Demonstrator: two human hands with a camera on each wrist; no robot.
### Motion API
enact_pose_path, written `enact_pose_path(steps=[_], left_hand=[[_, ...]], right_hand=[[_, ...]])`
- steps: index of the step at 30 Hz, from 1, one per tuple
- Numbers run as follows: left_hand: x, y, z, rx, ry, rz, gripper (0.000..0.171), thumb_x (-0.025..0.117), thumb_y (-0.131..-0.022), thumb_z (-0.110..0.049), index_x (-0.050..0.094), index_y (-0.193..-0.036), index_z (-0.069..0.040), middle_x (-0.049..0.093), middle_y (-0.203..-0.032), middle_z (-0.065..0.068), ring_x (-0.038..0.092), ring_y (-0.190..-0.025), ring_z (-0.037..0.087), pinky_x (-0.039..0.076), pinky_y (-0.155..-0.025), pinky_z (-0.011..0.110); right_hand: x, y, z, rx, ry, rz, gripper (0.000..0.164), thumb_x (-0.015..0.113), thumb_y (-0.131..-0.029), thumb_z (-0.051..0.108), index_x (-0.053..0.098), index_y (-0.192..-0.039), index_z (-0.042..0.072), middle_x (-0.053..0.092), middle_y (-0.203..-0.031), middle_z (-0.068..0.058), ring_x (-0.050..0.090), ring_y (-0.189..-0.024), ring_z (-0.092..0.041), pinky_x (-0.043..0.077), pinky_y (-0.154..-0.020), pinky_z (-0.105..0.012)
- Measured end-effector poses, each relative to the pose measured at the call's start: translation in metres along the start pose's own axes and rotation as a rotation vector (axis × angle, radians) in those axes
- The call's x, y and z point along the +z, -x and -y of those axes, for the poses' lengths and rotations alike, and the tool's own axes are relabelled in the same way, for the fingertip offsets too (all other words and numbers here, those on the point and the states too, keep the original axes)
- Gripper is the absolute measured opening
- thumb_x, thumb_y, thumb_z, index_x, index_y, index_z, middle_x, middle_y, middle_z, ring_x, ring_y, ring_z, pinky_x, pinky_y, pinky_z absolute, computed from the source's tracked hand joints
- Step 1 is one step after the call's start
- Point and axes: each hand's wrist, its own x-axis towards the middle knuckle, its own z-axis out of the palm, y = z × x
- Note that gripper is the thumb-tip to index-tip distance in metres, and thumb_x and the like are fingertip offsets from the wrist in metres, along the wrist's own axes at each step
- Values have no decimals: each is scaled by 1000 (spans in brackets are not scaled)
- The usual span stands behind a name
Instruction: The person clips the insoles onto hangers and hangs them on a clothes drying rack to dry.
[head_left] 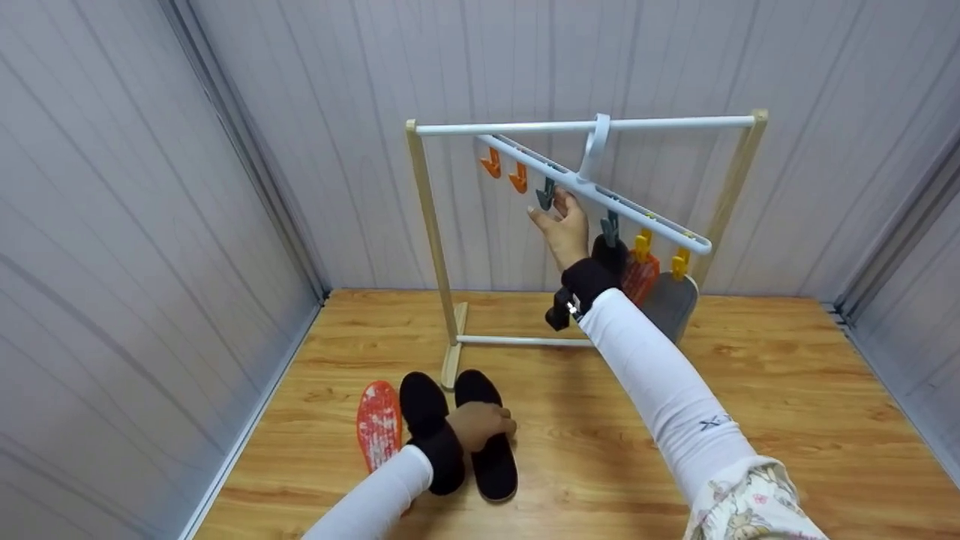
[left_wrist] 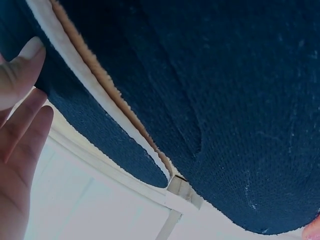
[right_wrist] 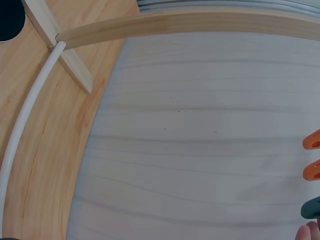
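My left hand grips a black insole on the floor; in the left wrist view its thumb lies over the dark fabric and the fingers are at the edge. A second black insole and a red-and-white insole lie to its left, partly behind the wrist. Raised to the white clip hanger, my right hand has thumb and fingers spread either side of a dark green clip. Fingertips show right below that green clip in the right wrist view.
The hanger hooks over a white rail on a wooden-legged rack. Two orange clips hang at its left. To the right, clips hold a black insole, a red one and a grey one. Panel walls surround the floor.
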Motion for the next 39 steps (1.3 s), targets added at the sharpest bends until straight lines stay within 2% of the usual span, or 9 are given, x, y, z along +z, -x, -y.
enact_pose_path(steps=[6, 13, 19, 23, 28, 32, 36, 39], left_hand=[[1, 0, 0, -15, 7, 17, 29, 72, -81, -6, 65, -104, -22, 64, -97, -5, 62, -84, 12, 50, -67, 23], [4, -2, 0, -17, 39, -22, 25, 72, -81, -9, 66, -102, -22, 64, -97, -5, 63, -84, 12, 50, -66, 23], [4, -3, 0, -13, 37, -12, 19, 69, -85, -13, 66, -101, -23, 64, -98, -5, 63, -85, 12, 50, -69, 23], [2, -1, 2, -8, 32, -15, 17, 69, -85, -15, 67, -99, -24, 65, -95, -6, 62, -84, 11, 50, -67, 23], [-3, -3, 5, 6, 2, -5, 20, 72, -81, -12, 68, -95, -26, 64, -91, -6, 61, -82, 10, 48, -62, 22], [-5, -7, 8, 31, -48, 5, 15, 71, -82, -18, 70, -93, -29, 62, -90, -7, 56, -83, 9, 45, -62, 20], [-13, -6, 12, 73, -106, -46, 13, 71, -81, -19, 72, -87, -30, 61, -87, -7, 55, -80, 10, 43, -61, 19], [-21, -4, 16, 96, -140, -69, 14, 75, -73, -16, 71, -80, -27, 60, -82, -6, 54, -77, 11, 42, -56, 21]], right_hand=[[4, -5, 0, 24, -32, -47, 63, 70, -84, 8, 40, -137, -6, 43, -141, -20, 40, -131, -28, 31, -109, -34], [4, -11, 3, 6, -65, -80, 59, 73, -82, 8, 46, -132, -6, 49, -134, -22, 45, -126, -30, 34, -106, -36], [4, -13, 1, 15, -111, -115, 41, 72, -83, 9, 55, -118, -5, 61, -114, -18, 56, -107, -24, 46, -91, -29], [6, -13, 0, 22, -171, -111, 32, 72, -82, 7, 57, -107, -6, 60, -96, -8, 57, -92, -15, 48, -82, -25], [2, -4, 13, 13, -221, -82, 30, 71, -81, 0, 57, -105, -13, 59, -89, -6, 57, -81, -11, 49, -75, -23], [-3, -9, 7, 19, -198, -83, 33, 72, -80, 1, 59, -108, -13, 61, -88, -4, 59, -81, -10, 50, -74, -24], [-8, -11, 1, 33, -192, -73, 34, 72, -81, 2, 60, -108, -12, 61, -87, -3, 59, -81, -11, 51, -74, -24], [-10, -9, 1, 43, -204, -51, 35, 72, -82, 4, 59, -110, -13, 61, -88, -2, 58, -81, -10, 49, -74, -23]])
